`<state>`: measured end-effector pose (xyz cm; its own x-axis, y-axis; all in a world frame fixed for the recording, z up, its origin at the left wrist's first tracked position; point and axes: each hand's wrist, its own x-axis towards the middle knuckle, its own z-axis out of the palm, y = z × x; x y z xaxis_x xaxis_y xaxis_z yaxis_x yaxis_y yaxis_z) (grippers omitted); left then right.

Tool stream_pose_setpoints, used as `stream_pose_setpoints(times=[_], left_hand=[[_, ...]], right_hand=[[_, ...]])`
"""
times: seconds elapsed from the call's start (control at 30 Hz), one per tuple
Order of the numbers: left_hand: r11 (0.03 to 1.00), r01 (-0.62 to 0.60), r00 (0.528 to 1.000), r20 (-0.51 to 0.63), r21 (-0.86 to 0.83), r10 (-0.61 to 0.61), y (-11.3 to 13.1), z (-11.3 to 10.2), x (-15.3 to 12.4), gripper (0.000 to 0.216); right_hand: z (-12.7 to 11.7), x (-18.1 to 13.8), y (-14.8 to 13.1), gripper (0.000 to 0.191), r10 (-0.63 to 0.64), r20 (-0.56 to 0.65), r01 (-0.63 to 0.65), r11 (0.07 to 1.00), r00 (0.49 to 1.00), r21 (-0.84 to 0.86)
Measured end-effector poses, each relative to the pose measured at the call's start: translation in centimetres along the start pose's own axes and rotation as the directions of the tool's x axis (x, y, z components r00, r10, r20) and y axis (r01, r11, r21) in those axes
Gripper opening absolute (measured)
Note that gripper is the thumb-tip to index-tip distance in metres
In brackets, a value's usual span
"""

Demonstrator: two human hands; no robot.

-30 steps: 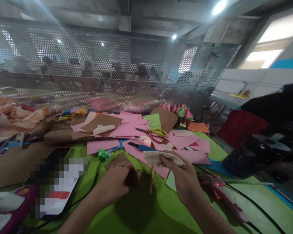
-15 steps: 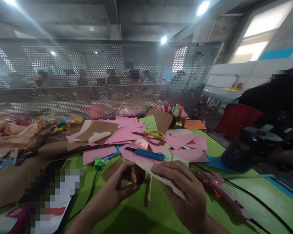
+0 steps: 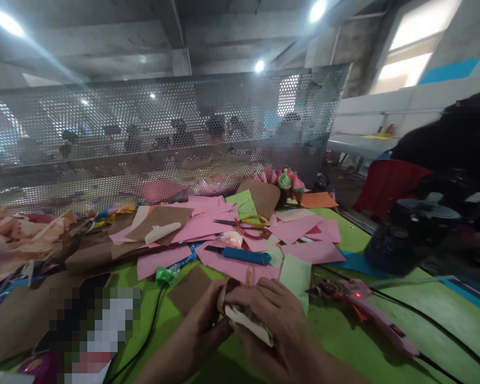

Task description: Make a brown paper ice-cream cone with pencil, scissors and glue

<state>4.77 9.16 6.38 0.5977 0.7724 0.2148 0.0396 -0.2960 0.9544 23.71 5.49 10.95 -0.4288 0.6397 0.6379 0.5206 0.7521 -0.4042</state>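
My left hand (image 3: 208, 317) is curled around a small brown rolled paper piece (image 3: 222, 298), only partly visible between the fingers. My right hand (image 3: 278, 312) grips a folded cream sheet (image 3: 248, 323), its fingers bent over the top and the thumb side hidden. The sheet lies against the brown piece, and both hands meet low over the green table. Just beyond the right fingertips shows the tip of a thin wooden stick (image 3: 250, 274). Farther out lies a blue-handled cutter (image 3: 246, 256). A pink glue gun (image 3: 378, 314) with a lit red light rests to the right.
Pink paper sheets (image 3: 202, 224) and red-and-yellow scissors (image 3: 252, 224) lie ahead. Brown paper (image 3: 20, 309) and a phone cover the left. Small ice-cream-like crafts (image 3: 286, 181) stand before a perforated metal screen (image 3: 144, 133). A dark lidded container (image 3: 400, 234) stands right, near a person in black.
My right hand has moved left and brought the cream sheet against the brown piece in my left hand. The hands, apart before, now touch. The view has shifted slightly.
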Motion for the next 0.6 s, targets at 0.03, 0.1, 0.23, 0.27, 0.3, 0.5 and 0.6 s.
stream_pose_setpoints(times=[0.03,0.1,0.23,0.27,0.3,0.5,0.6], left_hand=[[1.0,-0.003,1.0,-0.011,0.004,0.004,-0.1,0.0,0.0,0.033],[1.0,0.003,1.0,-0.025,0.013,-0.002,-0.2,0.0,-0.1,0.031],[0.999,0.039,0.999,-0.021,0.015,-0.039,-0.4,-0.2,-0.1,0.032],[0.999,0.054,0.998,-0.019,0.005,-0.054,-0.4,-0.3,0.0,0.031],[0.997,0.073,0.997,-0.014,-0.011,-0.073,-0.3,-0.2,0.0,0.029],[0.989,0.119,0.993,0.015,-0.083,-0.118,0.8,0.4,0.6,0.019],[0.989,0.11,0.994,0.016,-0.094,-0.109,1.4,0.6,0.7,0.023]], right_hand=[[0.0,0.0,-0.1,0.028,0.007,-0.003,-0.007,1.0,1.0,0.001],[-0.1,0.0,-0.2,0.019,0.02,0.006,-0.02,1.0,1.0,-0.003],[-0.4,0.4,-0.4,0.008,0.069,0.136,-0.072,0.997,0.988,0.017],[-0.4,0.6,-0.4,0.01,0.074,0.154,-0.081,0.996,0.985,0.042],[-0.5,0.7,-0.4,0.013,0.076,0.15,-0.088,0.993,0.986,0.076],[0.4,0.6,1.1,0.017,0.224,0.027,-0.225,0.956,0.974,0.19],[1.3,0.2,1.9,0.013,0.286,-0.127,-0.264,0.95,0.95,0.167]])
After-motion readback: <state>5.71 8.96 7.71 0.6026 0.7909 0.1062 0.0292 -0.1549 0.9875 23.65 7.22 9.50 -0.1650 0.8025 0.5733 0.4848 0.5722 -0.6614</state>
